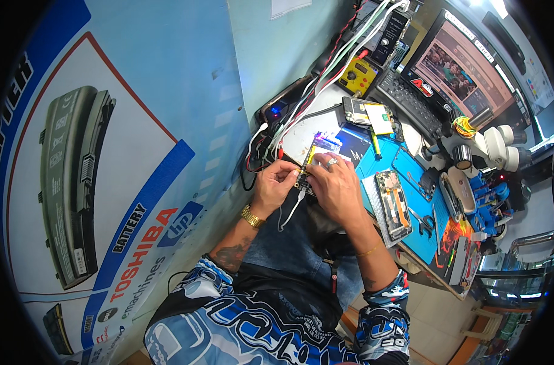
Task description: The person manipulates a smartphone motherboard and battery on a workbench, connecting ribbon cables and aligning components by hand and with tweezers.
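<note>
Close together in front of me, both hands hold a small dark circuit board [302, 181]. My left hand [276, 188] has thumb and forefinger pinched on its left side. Above its other side, the curled fingers of my right hand [339, 185] press close and partly hide it. A white cable [299, 201] hangs from the board's lower end. Just beyond the fingers stands a dark strip with a yellow edge [309, 156], its kind unclear. On the blue mat right of my right hand lies an opened phone [391, 204] with its inside showing.
Scissors with black handles [424, 225] lie on the blue mat [374, 163]. Behind are a yellow power supply [359, 76], a keyboard [405, 100] and a monitor [466, 64]. A microscope [481, 146] stands at the right. Cables [307, 97] run along the wall at left.
</note>
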Demonstrator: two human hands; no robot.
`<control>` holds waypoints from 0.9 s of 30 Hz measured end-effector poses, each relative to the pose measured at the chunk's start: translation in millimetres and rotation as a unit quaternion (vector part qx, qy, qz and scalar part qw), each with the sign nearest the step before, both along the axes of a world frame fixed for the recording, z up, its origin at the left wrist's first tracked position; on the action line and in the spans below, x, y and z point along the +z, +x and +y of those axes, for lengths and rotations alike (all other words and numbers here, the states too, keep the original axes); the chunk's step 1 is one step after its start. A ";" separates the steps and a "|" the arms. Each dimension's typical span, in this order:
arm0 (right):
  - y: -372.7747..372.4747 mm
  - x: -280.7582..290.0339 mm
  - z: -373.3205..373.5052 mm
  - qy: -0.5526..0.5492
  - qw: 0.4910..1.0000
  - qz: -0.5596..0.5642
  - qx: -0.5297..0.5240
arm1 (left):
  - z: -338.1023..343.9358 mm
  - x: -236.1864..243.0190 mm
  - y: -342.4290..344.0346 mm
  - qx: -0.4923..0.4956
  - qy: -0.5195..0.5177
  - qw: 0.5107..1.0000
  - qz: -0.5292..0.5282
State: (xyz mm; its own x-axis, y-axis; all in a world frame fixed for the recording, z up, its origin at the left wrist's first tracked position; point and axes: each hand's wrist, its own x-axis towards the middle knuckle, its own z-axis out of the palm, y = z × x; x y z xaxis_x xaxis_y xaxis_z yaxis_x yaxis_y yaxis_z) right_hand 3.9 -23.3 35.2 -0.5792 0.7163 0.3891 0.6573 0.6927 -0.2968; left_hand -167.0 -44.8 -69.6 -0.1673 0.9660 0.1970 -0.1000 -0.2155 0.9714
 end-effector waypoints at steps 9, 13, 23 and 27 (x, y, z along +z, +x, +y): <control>-9.6 -9.1 -1.5 0.030 0.999 0.029 -0.032 | 1.6 -14.0 -2.4 -0.040 0.010 0.990 -0.137; -11.1 -10.4 0.1 0.030 0.998 0.034 -0.041 | 1.2 -8.1 0.2 -0.041 0.008 0.988 -0.145; -10.8 -12.4 6.4 0.049 0.997 0.052 -0.034 | 3.3 -11.4 1.1 -0.036 0.024 0.989 -0.141; -10.7 -15.4 9.2 0.059 0.996 0.060 -0.023 | 2.1 -6.9 -0.1 -0.030 0.017 0.992 -0.124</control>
